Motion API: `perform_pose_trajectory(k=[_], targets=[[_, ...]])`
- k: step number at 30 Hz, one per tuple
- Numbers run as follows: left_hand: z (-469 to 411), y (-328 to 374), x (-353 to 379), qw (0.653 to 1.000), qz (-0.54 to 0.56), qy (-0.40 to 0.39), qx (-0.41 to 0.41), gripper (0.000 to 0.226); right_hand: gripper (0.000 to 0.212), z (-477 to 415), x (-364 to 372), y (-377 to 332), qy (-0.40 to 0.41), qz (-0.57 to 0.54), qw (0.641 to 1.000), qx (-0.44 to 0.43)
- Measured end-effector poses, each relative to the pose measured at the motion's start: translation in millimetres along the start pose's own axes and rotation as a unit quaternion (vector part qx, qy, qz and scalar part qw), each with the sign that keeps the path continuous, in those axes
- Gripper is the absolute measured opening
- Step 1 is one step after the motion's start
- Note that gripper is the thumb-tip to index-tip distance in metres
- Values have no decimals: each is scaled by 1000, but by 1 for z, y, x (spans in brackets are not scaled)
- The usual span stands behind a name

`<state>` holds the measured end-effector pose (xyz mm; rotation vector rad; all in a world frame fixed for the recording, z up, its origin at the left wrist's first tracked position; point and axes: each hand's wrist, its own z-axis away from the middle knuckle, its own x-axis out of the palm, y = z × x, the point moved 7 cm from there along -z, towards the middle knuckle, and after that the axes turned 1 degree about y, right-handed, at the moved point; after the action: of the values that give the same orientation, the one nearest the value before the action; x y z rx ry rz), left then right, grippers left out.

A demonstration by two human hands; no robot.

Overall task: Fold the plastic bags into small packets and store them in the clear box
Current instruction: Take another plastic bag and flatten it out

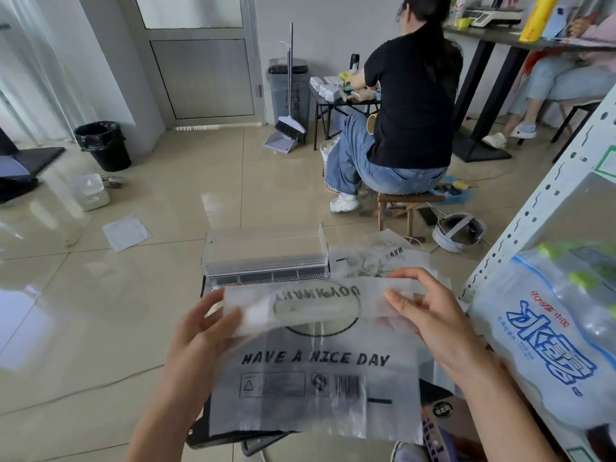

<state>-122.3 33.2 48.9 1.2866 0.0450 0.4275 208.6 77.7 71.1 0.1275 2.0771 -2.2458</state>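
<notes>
Bright daylight from left; glare on floor (pixel 33 208); plastic bag (pixel 313 371) print soft; frame edges bowed.

Plastic bag (pixel 313 358), translucent, front panel:
- Black capitals: "HAVE A NICE DAY".
- Printed row beneath: a framed triangle symbol (pixel 249 385), a round symbol (pixel 319 381) and a barcode (pixel 348 386). The digits and fine print are too blurred to read.

Folded-over top band (pixel 316 295) of the same bag: "THANK YOU", seen reversed through the film along a black oval outline.

Second bag (pixel 393 251), lying behind: only the letters "HAV" show, turned sideways.

Bottle pack (pixel 550 345) on the shelf: large blue Chinese characters, tilted, and small red lettering ending in "中国".

Round black sticker (pixel 442 410): illegible.
</notes>
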Motion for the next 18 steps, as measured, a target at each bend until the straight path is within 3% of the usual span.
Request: perform_pose_trajectory(k=[4,6,9,10,12,15,18], targets=[[4,-5,6,996,45,-37,-60,68,50,-2,3,7,-11,-77,996,42],[10,-9,14,993,27,-78,-81,73,43,-2,3,6,-2,-122,991,50],[14,-13,19,990,15,-92,-108,117,31,1,5,-1,9,-156,986,60],[17,-13,22,989,13,-101,-112,119,27,1,4,1,13,-156,985,71],[20,-12,25,987,3,-106,-122,94,3,0,4,5,9,-163,983,89],[19,-7,28,985,29,-134,-103,39,7,0,5,10,1,-187,977,106],[18,-6,27,983,30,-139,-112,50,20,1,6,7,-13,-189,976,103]])
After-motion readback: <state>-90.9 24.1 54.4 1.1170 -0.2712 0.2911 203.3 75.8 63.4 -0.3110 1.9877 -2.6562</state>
